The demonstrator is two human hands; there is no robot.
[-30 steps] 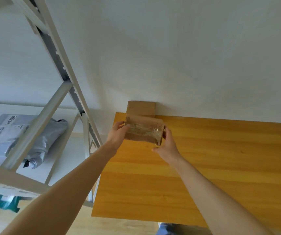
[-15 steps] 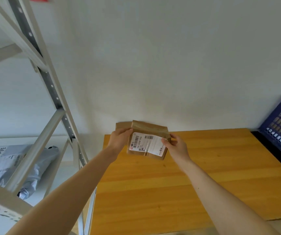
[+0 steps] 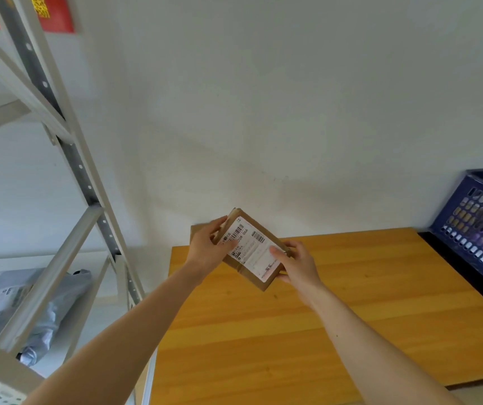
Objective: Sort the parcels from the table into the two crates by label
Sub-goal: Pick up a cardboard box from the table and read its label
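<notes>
A small brown cardboard parcel (image 3: 252, 252) with a white barcode label facing me is held above the far left part of the wooden table (image 3: 307, 331). My left hand (image 3: 208, 247) grips its upper left end and my right hand (image 3: 295, 264) grips its lower right end. The parcel is tilted diagonally. Behind my left hand, the edge of another brown box (image 3: 195, 230) shows at the table's back corner against the wall. A dark blue perforated crate (image 3: 479, 229) stands at the table's right side.
A grey metal shelving rack (image 3: 68, 200) rises on the left, with a grey poly mailer bag (image 3: 9, 305) lying on its shelf. Red posters (image 3: 53, 13) hang on the white wall at the upper left.
Both hands have turned the parcel from roughly level to a diagonal tilt, with its label now facing me more fully. The view has shifted right, so more of the blue crate shows.
</notes>
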